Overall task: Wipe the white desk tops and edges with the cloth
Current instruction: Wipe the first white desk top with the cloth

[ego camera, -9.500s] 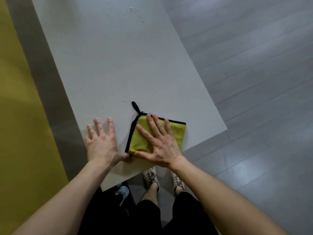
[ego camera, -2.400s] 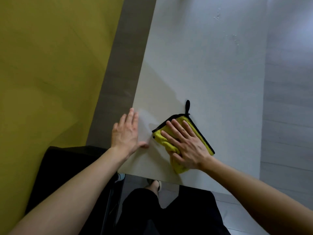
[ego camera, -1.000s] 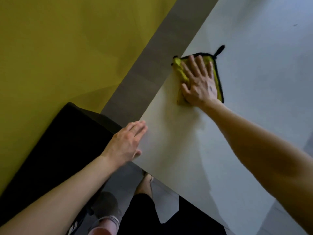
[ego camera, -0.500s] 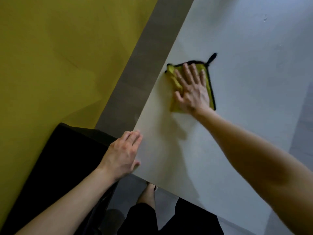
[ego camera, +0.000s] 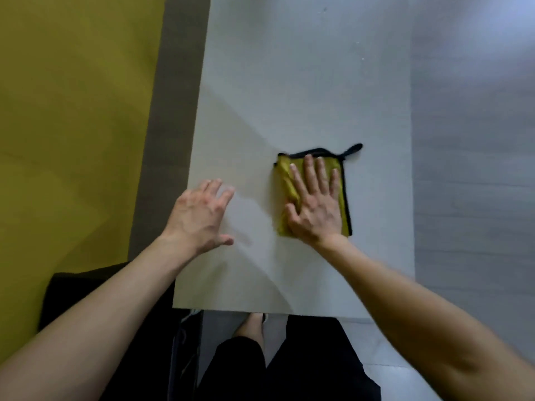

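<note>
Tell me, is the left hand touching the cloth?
Apart. The head view shows a strip of bare desk between the left hand and the cloth.

Two bare forearms are shown reaching forward from the bottom corners of the view. The left forearm (ego camera: 101, 322) is angled up and to the right. It ends in the left hand (ego camera: 199, 218), which is held palm down with the fingers straight, slightly spread and a little blurred, and the thumb stuck out to the right. The right forearm (ego camera: 419, 314) is angled up and to the left. The right hand (ego camera: 315, 204) is laid flat, palm down, with its straight fingers pointed forward and the thumb spread left. The two hands are held apart, side by side.
</note>
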Available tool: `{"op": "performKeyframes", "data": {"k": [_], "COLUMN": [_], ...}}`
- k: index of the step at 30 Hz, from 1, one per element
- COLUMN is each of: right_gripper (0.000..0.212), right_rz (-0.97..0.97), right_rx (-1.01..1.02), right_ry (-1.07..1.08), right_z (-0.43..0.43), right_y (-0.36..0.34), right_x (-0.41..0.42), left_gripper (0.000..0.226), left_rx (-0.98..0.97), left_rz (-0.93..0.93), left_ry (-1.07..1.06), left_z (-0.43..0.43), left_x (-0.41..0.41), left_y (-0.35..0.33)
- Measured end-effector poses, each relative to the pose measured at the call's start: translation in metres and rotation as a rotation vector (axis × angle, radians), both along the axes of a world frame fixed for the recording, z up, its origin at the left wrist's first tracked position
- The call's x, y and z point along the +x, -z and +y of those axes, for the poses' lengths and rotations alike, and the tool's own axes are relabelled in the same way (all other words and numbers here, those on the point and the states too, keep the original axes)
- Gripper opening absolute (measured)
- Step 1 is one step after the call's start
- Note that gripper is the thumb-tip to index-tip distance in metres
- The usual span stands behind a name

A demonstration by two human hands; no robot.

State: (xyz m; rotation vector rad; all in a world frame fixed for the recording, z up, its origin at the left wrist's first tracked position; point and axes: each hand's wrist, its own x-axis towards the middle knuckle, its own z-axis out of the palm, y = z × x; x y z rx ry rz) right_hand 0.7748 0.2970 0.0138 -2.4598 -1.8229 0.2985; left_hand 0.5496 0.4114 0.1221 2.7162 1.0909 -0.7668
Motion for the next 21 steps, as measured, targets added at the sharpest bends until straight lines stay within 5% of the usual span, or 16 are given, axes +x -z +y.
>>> {"op": "performKeyframes", "data": {"k": [3, 5, 10, 13, 17, 21], "right_gripper": [0.091, 0.087, 0.092, 0.093, 0.096, 0.093], "right_rz": [0.068, 0.065, -0.03, -0.021, 0.049, 0.048], "right_rx": [-0.042, 0.01, 0.004, 0.011, -0.045, -0.057], "right_ry": [-0.371, -0.443, 0.212, 0.341, -0.093, -0.315], "right_z": [-0.041, -0.045, -0.064, -0.069, -0.093, -0.095], "right_y": [0.002, 0.007, 0.018, 0.016, 0.01, 0.004], "right_x": [-0.072, -0.037, 0.132, 0.107, -0.037, -0.03], "left_gripper": [0.144, 0.158, 0.168, 0.168, 0.169, 0.161], "left_rx": [-0.107, -0.139, -0.125, -0.125, -0.13, -0.123], "left_rz": [0.052, 0.082, 0.146, 0.137, 0.185, 0.25], "left_ry": [-0.034, -0.009, 0.026, 0.036, 0.056, 0.043], "left_z": [0.013, 0.021, 0.022, 0.02, 0.021, 0.016], "left_x": [0.027, 0.04, 0.053, 0.05, 0.05, 0.08], "left_y": [0.001, 0.009, 0.031, 0.033, 0.026, 0.009]}}
